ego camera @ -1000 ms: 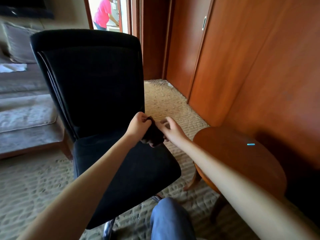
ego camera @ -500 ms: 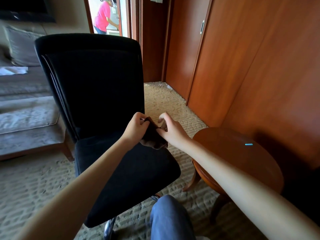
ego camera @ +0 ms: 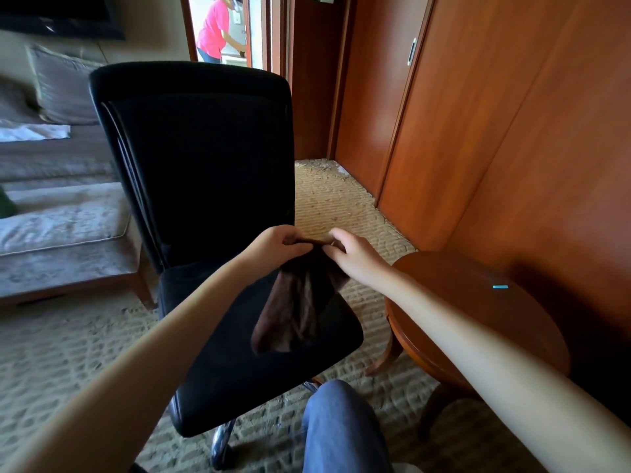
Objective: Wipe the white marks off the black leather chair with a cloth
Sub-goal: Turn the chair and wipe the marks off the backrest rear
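Right, I've got the cloth [ego camera: 300, 302] in both hands, middle of the frame, just in front of the chair [ego camera: 205, 148], at the foot of its backrest. My left hand [ego camera: 275, 242] pinches the top edge from the left, fingers curled over it. My right hand [ego camera: 355, 256] pinches the same edge from the right, thumb and fingertips closed on the fabric. The two grips nearly meet. Below them the dark brown cloth hangs open in a loose fan, draping down over the seat at centre frame. Whether its lower hem brushes the seat or hangs just clear, I can't tell from here.

Progress, as I read it: wiping hasn't started. The cloth is spread out, not bunched into a pad, and neither hand presses it onto the leather. I can't pick out any white marks; back and seat both read as plain black, too dark to judge. So it's all left to do: find the marks, gather the cloth, rub. The table [ego camera: 478, 319] sits lower right, just beside the seat, apart from my hands.
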`<act>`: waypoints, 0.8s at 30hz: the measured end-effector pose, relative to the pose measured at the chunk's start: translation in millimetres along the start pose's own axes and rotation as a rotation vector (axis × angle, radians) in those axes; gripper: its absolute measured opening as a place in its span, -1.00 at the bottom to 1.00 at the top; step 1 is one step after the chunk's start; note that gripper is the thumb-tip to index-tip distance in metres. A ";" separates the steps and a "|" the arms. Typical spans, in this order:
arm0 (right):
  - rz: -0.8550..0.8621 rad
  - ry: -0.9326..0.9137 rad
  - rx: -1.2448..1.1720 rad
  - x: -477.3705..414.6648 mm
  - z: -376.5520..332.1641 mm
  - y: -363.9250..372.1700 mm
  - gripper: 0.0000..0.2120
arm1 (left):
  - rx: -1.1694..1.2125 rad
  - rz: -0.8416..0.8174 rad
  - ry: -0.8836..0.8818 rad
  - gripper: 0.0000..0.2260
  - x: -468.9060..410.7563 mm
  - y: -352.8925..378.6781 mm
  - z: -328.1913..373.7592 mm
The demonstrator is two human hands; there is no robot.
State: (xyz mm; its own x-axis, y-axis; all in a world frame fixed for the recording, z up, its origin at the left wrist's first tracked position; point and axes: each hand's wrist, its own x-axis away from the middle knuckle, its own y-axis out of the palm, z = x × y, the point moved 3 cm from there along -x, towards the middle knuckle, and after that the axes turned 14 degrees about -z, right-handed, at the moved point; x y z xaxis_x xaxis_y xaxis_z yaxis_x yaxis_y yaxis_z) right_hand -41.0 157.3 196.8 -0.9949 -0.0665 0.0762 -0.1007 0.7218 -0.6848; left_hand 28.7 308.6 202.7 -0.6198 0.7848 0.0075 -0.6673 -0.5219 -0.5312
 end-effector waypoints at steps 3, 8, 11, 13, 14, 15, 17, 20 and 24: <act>-0.003 -0.014 0.001 4.2 1.6 -5.4 -0.81 | 0.009 0.045 -0.020 -0.82 2.9 -6.3 -3.7; -0.019 -0.024 -0.035 14.9 8.5 -18.4 -0.82 | -0.062 0.039 -0.002 -0.82 5.3 -10.9 -6.1; -0.027 -0.033 0.021 19.7 8.6 -27.3 -0.88 | -0.159 0.006 0.006 -0.81 5.5 -11.4 -7.7; -0.015 -0.029 0.055 21.5 14.7 -34.6 -0.91 | -0.212 -0.001 -0.017 -0.81 7.4 -15.9 -10.7; -0.007 -0.035 0.050 23.4 17.4 -37.8 -0.90 | -0.202 -0.003 -0.034 -0.82 8.5 -18.9 -13.1; 0.004 -0.038 0.037 25.0 20.2 -40.5 -0.89 | -0.160 -0.006 -0.049 -0.83 9.5 -21.5 -16.0; 0.031 -0.037 0.014 28.1 21.4 -42.5 -0.86 | 0.029 -0.021 -0.073 -0.87 11.8 -23.3 -22.2; 0.066 -0.033 -0.024 27.8 18.5 -40.0 -0.78 | 0.466 -0.047 -0.060 -0.90 13.3 -15.3 -29.7; -0.033 -0.036 -0.559 32.1 5.5 -33.3 -0.70 | 0.685 0.062 -0.043 -0.81 15.8 -11.0 -32.4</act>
State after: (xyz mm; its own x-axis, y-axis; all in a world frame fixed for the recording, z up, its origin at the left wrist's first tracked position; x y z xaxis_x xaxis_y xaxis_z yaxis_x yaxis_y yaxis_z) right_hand -69.6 127.3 218.1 -0.9920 -0.1112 0.0594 -0.1207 0.9737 -0.1931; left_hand 39.7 337.5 181.2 -0.6717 0.7399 0.0359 -0.7318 -0.6703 0.1230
